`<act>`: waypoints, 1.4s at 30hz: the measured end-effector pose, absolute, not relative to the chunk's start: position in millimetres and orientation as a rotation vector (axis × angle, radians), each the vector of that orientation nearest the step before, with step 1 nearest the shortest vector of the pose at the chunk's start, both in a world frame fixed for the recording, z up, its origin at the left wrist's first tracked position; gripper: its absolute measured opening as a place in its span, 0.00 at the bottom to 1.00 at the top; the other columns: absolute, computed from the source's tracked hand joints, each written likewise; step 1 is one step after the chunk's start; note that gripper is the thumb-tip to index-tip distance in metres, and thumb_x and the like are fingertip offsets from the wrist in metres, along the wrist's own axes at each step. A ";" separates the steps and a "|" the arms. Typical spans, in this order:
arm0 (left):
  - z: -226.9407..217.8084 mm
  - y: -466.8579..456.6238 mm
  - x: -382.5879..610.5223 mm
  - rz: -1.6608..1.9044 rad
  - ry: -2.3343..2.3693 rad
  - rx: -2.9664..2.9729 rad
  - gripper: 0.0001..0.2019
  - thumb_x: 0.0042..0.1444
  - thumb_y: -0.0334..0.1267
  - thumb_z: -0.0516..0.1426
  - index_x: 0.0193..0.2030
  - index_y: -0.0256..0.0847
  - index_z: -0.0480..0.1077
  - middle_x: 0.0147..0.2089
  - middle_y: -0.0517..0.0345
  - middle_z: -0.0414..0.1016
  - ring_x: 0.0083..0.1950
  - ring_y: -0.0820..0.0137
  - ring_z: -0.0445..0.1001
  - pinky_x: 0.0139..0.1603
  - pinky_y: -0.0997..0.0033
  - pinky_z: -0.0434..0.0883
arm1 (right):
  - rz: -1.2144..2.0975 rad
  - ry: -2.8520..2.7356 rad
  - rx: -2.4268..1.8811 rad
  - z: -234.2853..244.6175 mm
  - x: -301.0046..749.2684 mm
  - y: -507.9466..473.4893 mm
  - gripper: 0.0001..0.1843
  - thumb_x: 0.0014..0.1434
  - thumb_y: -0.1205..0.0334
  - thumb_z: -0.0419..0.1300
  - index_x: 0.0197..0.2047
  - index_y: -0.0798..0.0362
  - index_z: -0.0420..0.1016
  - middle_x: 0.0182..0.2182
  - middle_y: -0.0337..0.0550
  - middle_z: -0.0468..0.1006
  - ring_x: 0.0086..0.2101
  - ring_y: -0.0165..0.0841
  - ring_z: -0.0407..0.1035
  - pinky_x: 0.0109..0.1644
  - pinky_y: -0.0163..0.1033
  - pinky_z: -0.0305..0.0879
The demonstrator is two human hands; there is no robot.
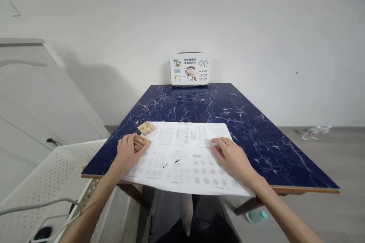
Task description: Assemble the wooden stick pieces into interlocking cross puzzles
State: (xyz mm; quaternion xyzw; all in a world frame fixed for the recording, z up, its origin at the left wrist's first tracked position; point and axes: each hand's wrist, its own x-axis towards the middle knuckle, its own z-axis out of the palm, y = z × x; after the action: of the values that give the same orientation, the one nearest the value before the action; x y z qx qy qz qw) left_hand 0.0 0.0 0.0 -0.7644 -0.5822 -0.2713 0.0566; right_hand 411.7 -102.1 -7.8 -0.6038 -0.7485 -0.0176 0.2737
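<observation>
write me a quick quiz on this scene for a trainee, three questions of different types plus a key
1. Which hand touches the darker wooden pieces? A) right B) left C) neither
2. True or false: the right hand is on the printed sheet, apart from the pale wooden blocks.
3. Fill in the gap: the white case with cartoon prints stands at the ____ end of the blue table, in front of the wall.

Key
1. B, the left hand
2. True
3. far
</observation>
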 end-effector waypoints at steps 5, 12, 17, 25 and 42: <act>4.1 13.7 3.9 -0.816 -1.816 -2.340 0.37 0.58 0.65 0.56 0.63 0.36 0.64 0.62 0.36 0.68 0.63 0.44 0.65 0.66 0.42 0.60 | -0.053 -2.011 -1.615 -6.8 411.2 -102.5 0.14 0.73 0.56 0.51 0.52 0.52 0.73 0.41 0.48 0.80 0.41 0.43 0.74 0.43 0.45 0.69; 17.1 12.8 9.4 -1.060 -1.827 -2.382 0.35 0.57 0.62 0.58 0.63 0.38 0.65 0.64 0.38 0.67 0.68 0.46 0.63 0.70 0.42 0.60 | -0.072 -2.013 -1.578 -4.6 408.8 -103.1 0.12 0.72 0.59 0.51 0.52 0.52 0.73 0.40 0.48 0.80 0.39 0.41 0.74 0.41 0.43 0.69; 21.2 2.6 -14.9 -1.522 -2.077 -2.286 0.28 0.62 0.59 0.54 0.59 0.38 0.69 0.61 0.40 0.73 0.63 0.54 0.72 0.66 0.50 0.68 | -0.048 -2.013 -1.579 -3.5 407.5 -104.1 0.12 0.72 0.59 0.51 0.52 0.51 0.73 0.38 0.47 0.79 0.38 0.41 0.74 0.40 0.42 0.68; 22.6 -10.7 -25.0 -2.257 -2.157 -1.927 0.20 0.57 0.53 0.61 0.47 0.39 0.74 0.54 0.48 0.80 0.59 0.58 0.77 0.66 0.56 0.69 | 0.005 -2.009 -1.605 -5.6 408.2 -103.8 0.12 0.72 0.57 0.51 0.52 0.51 0.72 0.33 0.44 0.76 0.35 0.40 0.72 0.40 0.43 0.67; 30.9 -38.2 15.6 -1.770 -2.056 -1.853 0.14 0.60 0.50 0.59 0.44 0.41 0.75 0.43 0.56 0.79 0.44 0.64 0.78 0.53 0.64 0.74 | 0.018 -1.999 -1.557 -2.2 415.4 -103.0 0.11 0.71 0.61 0.52 0.50 0.51 0.73 0.36 0.47 0.78 0.38 0.42 0.73 0.41 0.44 0.68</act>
State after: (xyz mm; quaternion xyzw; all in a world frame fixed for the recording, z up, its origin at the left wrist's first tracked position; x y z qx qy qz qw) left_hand 15.6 -38.2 30.9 -0.5625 -0.6242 -0.5374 -0.0718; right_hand 415.4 -103.0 -2.2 -0.5862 -0.7527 0.0067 0.2995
